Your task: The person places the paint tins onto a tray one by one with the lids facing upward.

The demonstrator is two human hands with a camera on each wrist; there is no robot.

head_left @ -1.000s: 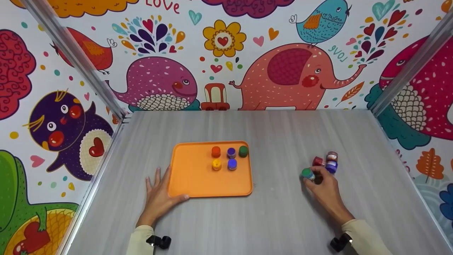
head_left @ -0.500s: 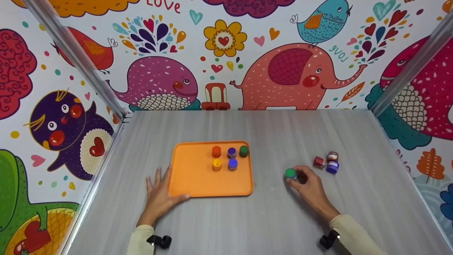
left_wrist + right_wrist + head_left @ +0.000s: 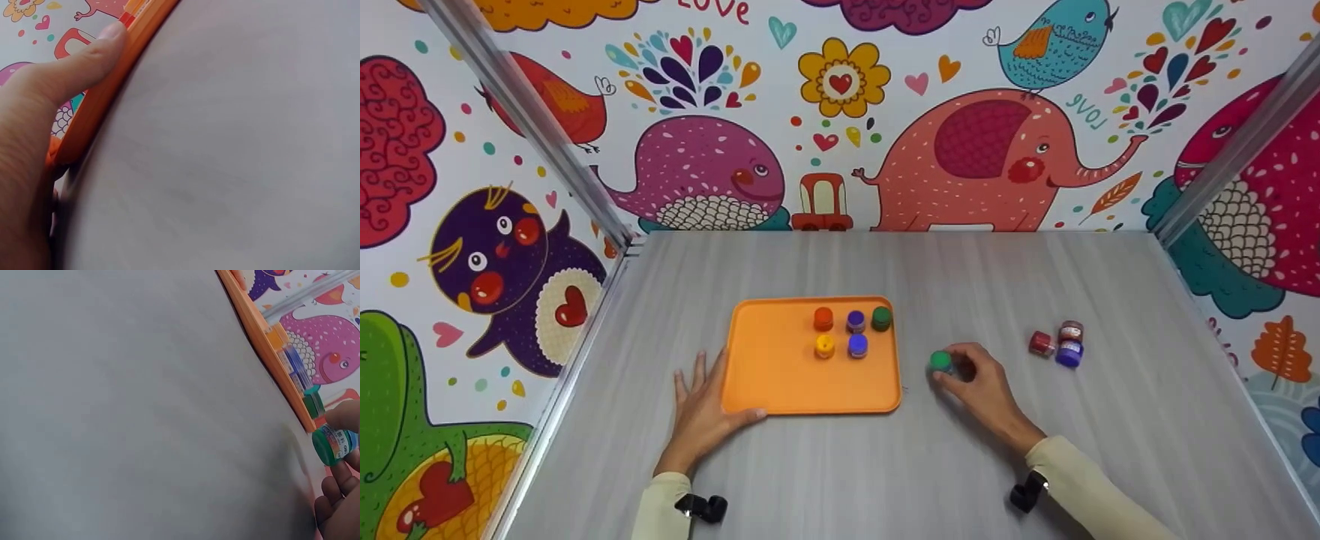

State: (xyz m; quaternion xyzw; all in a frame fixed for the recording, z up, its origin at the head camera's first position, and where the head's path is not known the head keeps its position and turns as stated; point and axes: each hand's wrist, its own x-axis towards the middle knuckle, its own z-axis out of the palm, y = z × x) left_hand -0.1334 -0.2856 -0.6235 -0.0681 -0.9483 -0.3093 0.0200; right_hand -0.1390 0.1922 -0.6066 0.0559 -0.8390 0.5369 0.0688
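Note:
My right hand (image 3: 979, 382) pinches a small green-capped paint jar (image 3: 941, 361) between thumb and fingers, just right of an orange tray (image 3: 772, 382). The jar's printed label shows in the right wrist view. At the tray's near left corner rests my left hand (image 3: 705, 416), fingers spread along the side and thumb (image 3: 95, 59) against the front rim. Toward the tray's right back stand a red-orange jar (image 3: 823, 319), a purple jar (image 3: 856, 322), a dark green jar (image 3: 881, 319), a yellow jar (image 3: 825, 346) and a blue-violet jar (image 3: 857, 346).
Over on the right of the grey table (image 3: 960, 277), a red jar (image 3: 1042, 344) lies beside a brownish jar (image 3: 1071, 331) and a blue jar (image 3: 1069, 353). Patterned wall panels (image 3: 705, 165) and metal posts (image 3: 521, 112) border the table at the back and sides.
My right hand has carried the green-capped jar leftward, from beside the other loose jars to near the tray's right edge. My left hand has stayed at the tray.

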